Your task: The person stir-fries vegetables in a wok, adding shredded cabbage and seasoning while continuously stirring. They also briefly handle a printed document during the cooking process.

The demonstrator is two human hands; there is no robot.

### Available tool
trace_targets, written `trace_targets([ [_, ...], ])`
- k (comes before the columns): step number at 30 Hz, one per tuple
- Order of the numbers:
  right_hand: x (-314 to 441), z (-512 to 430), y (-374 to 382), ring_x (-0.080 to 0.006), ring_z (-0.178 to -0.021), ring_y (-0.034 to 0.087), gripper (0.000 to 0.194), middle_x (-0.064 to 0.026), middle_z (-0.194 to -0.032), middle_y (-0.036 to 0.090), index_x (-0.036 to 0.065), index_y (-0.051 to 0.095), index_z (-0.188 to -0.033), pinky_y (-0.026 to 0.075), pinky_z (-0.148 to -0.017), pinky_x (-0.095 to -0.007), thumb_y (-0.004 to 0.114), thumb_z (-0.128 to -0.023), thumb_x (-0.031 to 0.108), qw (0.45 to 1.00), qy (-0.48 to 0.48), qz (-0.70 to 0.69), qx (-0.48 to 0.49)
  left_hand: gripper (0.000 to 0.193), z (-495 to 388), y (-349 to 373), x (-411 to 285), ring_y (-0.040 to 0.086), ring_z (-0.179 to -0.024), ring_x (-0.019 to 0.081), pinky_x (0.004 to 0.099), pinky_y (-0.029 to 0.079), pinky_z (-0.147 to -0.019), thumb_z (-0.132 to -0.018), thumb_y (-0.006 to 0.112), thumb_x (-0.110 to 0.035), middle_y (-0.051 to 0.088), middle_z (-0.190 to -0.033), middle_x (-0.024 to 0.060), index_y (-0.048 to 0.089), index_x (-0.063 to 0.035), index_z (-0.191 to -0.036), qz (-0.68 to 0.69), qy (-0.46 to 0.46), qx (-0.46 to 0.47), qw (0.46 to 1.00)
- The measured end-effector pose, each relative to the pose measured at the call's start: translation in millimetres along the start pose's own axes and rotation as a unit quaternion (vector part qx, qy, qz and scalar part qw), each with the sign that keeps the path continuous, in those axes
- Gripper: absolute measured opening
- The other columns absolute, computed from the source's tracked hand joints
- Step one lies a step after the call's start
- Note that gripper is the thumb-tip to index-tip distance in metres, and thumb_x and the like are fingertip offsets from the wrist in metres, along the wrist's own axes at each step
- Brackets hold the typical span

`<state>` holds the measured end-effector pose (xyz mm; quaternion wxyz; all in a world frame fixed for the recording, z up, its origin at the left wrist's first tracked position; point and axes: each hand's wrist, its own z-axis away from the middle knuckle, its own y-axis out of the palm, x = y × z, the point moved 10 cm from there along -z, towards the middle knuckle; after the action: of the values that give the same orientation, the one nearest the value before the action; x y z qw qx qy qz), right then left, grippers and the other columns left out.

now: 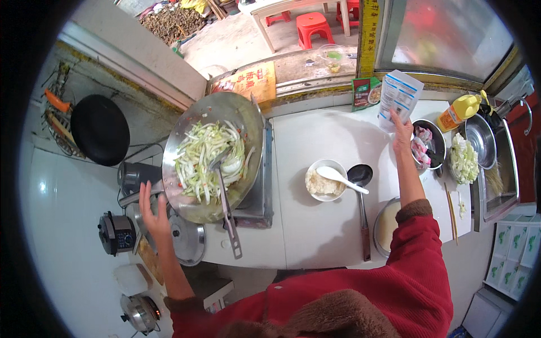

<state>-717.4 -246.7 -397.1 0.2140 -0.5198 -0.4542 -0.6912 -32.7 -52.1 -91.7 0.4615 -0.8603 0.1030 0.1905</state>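
Note:
My right hand (401,131) grips a white pouch with blue stripes (399,95), held up near the window sill. My left hand (155,217) is raised with its fingers apart, beside the handle (137,196) of a large metal wok (243,107). Whether the hand touches that handle I cannot tell. Shredded pale green cabbage (196,156) with red bits lies in the wok. A metal turner (226,207) rests in the cabbage, its handle sticking out over the near rim. The wok sits on a stove (260,207).
A white bowl (310,192) with a white spoon (338,177) and a black ladle (362,215) are on the counter. To the right are a metal basin (443,148), chopped cabbage (464,158), chopsticks (451,213) and a sink (503,194). Pot lids (188,241) lie below the wok.

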Motion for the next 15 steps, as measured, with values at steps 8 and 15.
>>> trace_targets([
  [8,-64,-15,17,-0.0122,-0.093,0.061,0.037,-0.002,-0.105,0.068,0.006,0.063,-0.114,0.048,-0.083,-0.0292,0.077,-0.081,0.012,0.999,0.0,-0.023,0.035,0.039,14,13,-12,0.042,-0.133,0.0234,0.0368,0.029,-0.112,-0.097,0.049,-0.012,0.045,-0.144,0.0137,0.051,0.0006,-0.135,0.098,-0.084,0.014,0.991],
  [15,-93,-14,13,-0.0187,-0.105,0.059,0.053,-0.0043,-0.117,0.063,0.005,0.054,-0.128,0.046,-0.093,-0.0345,0.075,-0.083,0.023,0.977,0.036,0.16,0.134,0.08,-16,45,-30,0.028,-0.142,0.03,0.0434,0.017,-0.117,-0.098,0.018,-0.063,0.031,-0.153,0.0171,0.029,-0.0028,-0.149,0.625,-0.184,0.053,0.757],
])
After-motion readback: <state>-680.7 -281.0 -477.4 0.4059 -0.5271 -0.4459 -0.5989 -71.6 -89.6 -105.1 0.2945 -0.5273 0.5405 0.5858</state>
